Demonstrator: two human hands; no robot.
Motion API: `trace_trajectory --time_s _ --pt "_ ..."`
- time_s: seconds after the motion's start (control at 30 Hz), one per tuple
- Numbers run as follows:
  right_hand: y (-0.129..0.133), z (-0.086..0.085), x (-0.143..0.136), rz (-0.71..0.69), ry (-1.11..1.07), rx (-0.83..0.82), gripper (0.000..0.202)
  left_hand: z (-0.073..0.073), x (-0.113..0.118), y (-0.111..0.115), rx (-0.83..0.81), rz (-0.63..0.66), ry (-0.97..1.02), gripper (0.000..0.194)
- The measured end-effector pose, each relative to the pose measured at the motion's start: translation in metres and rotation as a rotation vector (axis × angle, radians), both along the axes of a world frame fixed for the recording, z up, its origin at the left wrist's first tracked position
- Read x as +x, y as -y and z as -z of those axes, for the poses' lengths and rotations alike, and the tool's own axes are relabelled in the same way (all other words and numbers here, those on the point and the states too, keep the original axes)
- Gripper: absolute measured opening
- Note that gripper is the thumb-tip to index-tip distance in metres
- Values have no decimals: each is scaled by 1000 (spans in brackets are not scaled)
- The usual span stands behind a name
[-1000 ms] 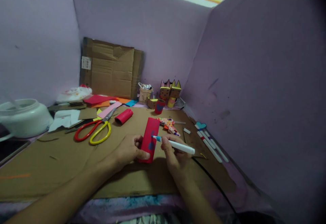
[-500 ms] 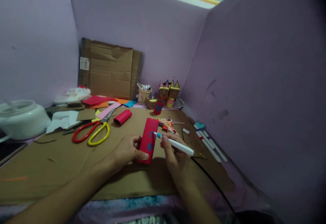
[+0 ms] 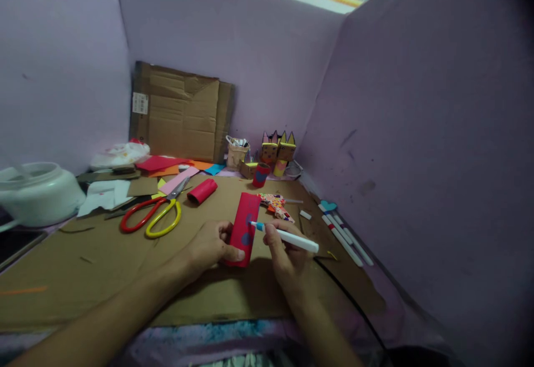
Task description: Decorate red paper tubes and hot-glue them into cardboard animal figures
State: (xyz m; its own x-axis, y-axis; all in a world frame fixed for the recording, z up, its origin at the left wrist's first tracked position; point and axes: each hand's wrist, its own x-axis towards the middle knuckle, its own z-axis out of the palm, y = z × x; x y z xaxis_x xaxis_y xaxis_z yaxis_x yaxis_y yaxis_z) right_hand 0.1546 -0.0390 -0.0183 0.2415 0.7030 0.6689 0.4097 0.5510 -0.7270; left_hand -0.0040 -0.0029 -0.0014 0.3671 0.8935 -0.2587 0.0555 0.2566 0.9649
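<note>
At the left edge of the worktop (image 3: 75, 278), which is covered with cardboard, sits a white pot (image 3: 45, 197). Beside it, towards the back left corner, lie white paper (image 3: 106, 196) and coloured sheets (image 3: 162, 163), with a big folded box (image 3: 183, 117) leaning on the wall behind. Scissors (image 3: 170, 199) lie just in front of the sheets, left of a short red roll (image 3: 202, 192). The left hand (image 3: 209, 244) pinches the near end of the red tube (image 3: 241, 217), which lies slantwise in the middle, towards the front edge. An upright red roll (image 3: 261, 175) stands near the back edge before two cat figures (image 3: 278, 149). The right hand (image 3: 290, 258) grips a white pen (image 3: 296, 239), its tip at the tube's blue marks. A flowery glue gun (image 3: 273, 201) lies close behind that hand, partly hidden; a black cable (image 3: 348, 292) runs past the wrist to the front edge. More pens (image 3: 344, 236) line the right edge.
</note>
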Motion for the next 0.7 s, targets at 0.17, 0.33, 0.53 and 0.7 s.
trace_trajectory --time_s 0.17,0.33,0.53,0.7 --pt "2 -1 0 -6 18 7 16 1 0 -1 -6 10 20 58" --pt "2 -4 0 -3 22 10 17 2 0 -2 5 2 -12 55" --pt "-1 -4 -2 20 -4 36 14 -3 0 1 5 15 -10 48" --pt "-2 -5 -1 27 3 59 12 -10 0 5 -7 18 -11 51"
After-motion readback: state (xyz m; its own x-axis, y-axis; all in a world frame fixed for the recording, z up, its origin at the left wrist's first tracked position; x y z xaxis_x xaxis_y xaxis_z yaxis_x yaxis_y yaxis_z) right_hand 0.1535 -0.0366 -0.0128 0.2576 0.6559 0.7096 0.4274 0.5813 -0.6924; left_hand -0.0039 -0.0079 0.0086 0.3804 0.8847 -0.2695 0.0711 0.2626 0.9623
